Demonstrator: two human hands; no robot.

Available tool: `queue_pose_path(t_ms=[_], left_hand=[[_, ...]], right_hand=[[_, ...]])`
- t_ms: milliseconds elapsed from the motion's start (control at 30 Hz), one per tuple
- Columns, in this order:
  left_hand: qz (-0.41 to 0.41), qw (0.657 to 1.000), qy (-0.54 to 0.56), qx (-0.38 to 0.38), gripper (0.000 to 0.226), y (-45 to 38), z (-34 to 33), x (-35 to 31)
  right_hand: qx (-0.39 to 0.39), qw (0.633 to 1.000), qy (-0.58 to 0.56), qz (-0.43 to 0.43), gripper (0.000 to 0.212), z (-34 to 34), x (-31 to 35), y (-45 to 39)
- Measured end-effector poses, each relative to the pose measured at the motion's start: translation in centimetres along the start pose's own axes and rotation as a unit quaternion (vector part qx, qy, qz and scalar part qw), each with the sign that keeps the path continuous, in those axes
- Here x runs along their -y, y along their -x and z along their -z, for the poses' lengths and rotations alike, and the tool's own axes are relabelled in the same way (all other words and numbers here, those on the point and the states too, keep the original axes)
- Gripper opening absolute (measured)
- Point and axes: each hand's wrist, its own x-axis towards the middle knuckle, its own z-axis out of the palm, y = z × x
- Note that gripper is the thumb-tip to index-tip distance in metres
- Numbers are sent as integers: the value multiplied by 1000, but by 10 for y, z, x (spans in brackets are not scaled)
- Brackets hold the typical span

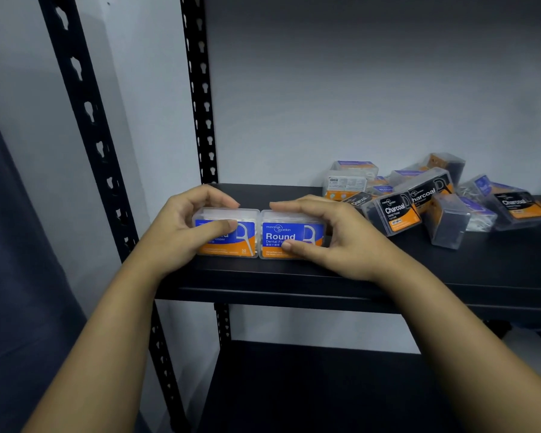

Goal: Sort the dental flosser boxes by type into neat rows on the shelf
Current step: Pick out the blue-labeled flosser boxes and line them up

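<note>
1. Looks like a storeroom or shop stockroom: black boltless metal shelving (pixel 294 276) with keyhole-slotted uprights (pixel 200 89) against a plain white wall (pixel 356 89).
2. Retail-packaged dental flosser boxes (pixel 419 198) lie heaped far right on the shelf.

Bare shelf (pixel 294 276) in front; jumbled pile of boxes (pixel 419 201) crowds the right.

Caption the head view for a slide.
Left hand and right hand align two blue Round boxes; unsorted pile waits.
</note>
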Motion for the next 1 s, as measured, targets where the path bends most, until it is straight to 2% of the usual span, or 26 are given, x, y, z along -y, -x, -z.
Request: queue_pose_path(t_ms=[100,233,367,467,567,800,1000], left_hand=[[-11,1000,-15,-2,39,0,0,-3],[-12,999,-40,-6,37,2,-2,-9],[-23,986,-162,-24,36,7,-3,-22],[-45,955,-293,-18,40,8,-7,-42],[-17,929,-370,-3,44,5,-17,-68],[53,910,-411,28,38,-27,-54,-114],[27,916,-397,43,43,-55,-100,-136]], right_hand=[[-29,999,17,8,60,0,3,0],[-63,997,40,2,58,7,7,3],[-73,994,75,-31,57,20,15,7],[-40,984,161,-62,55,39,23,15],[-38,969,234,-76,55,57,34,23],[-34,939,302,-160,42,92,46,35],[-36,927,317,-199,40,128,42,45]])
